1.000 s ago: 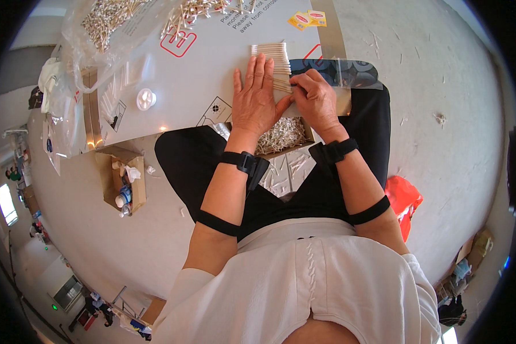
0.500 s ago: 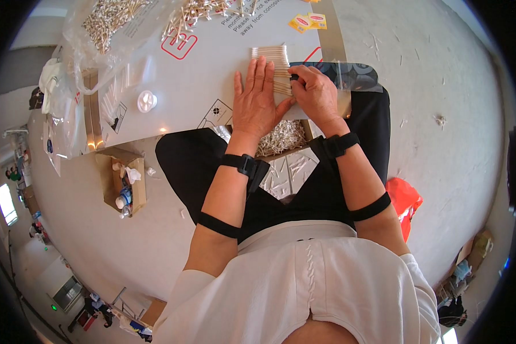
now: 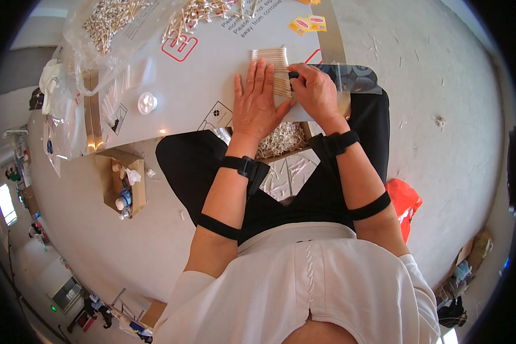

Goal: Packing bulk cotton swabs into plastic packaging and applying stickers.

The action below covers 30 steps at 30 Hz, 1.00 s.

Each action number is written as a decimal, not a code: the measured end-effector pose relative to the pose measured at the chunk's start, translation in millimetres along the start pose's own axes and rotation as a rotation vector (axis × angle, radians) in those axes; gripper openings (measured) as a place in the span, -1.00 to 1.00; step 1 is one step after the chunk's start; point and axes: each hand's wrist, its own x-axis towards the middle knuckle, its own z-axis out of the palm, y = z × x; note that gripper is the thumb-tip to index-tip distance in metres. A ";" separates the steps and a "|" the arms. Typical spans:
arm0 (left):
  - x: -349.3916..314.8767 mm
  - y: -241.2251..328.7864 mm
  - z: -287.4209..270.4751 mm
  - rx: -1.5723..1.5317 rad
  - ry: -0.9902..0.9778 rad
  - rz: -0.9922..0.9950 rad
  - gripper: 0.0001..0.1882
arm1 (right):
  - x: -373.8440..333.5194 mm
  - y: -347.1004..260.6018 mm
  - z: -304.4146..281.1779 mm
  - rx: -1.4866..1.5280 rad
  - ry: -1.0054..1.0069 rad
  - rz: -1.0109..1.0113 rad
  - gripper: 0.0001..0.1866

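Observation:
A neat row of cotton swabs (image 3: 269,54) lies side by side on the tabletop. Flat over its left part rests my left hand (image 3: 255,97), fingers stretched and thumb pointing right. Bare wooden sticks show between my two hands. My right hand (image 3: 315,92) is closed in a pinch at the row's right edge, with something small and dark at its fingertips that I cannot make out. Beneath and beyond that hand, a clear plastic bag with dark print (image 3: 358,78) sticks out past the table's right edge. Black straps circle both wrists and forearms.
Loose swabs (image 3: 192,14) and a plastic bag of swabs (image 3: 106,26) are at the table's far left. Nearer stands a small clear cup (image 3: 147,102). Yellow packets (image 3: 308,23) lie far right. Over my lap sits a box of swabs (image 3: 284,139). A cardboard box (image 3: 112,183) stands on the floor.
My right hand has shifted slightly left and down, its index finger a little more raised. The left hand stays flat on the row, nearly still.

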 end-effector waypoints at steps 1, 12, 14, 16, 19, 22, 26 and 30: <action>0.0 0.2 -0.2 -0.002 -0.004 -0.003 -0.06 | 1.0 -0.8 -0.2 -0.023 -0.012 0.010 -0.76; 0.1 -0.1 -0.6 -0.003 -0.001 0.001 -0.07 | 3.8 1.6 1.9 -0.060 -0.062 0.001 -0.82; -0.1 -0.7 -0.2 0.004 -0.002 -0.001 -0.07 | 6.4 1.4 3.3 0.013 -0.003 0.016 -0.82; -0.6 -0.6 -0.1 -0.006 -0.010 -0.003 -0.06 | 12.3 1.8 3.1 0.009 0.010 -0.009 -0.82; 0.0 -1.0 0.5 -0.006 -0.008 -0.004 -0.05 | 21.8 4.7 4.5 -0.010 0.019 -0.054 -0.81; 0.0 -0.9 0.7 0.004 -0.018 -0.005 -0.05 | 28.3 7.6 6.3 -0.034 0.006 -0.081 -0.80; -0.3 -0.5 -0.2 0.000 -0.016 -0.003 -0.05 | 31.4 8.1 7.9 -0.070 -0.039 -0.076 -0.81; -0.3 -0.4 0.3 0.009 -0.015 0.000 -0.05 | 33.1 10.8 8.9 -0.093 -0.070 -0.087 -0.83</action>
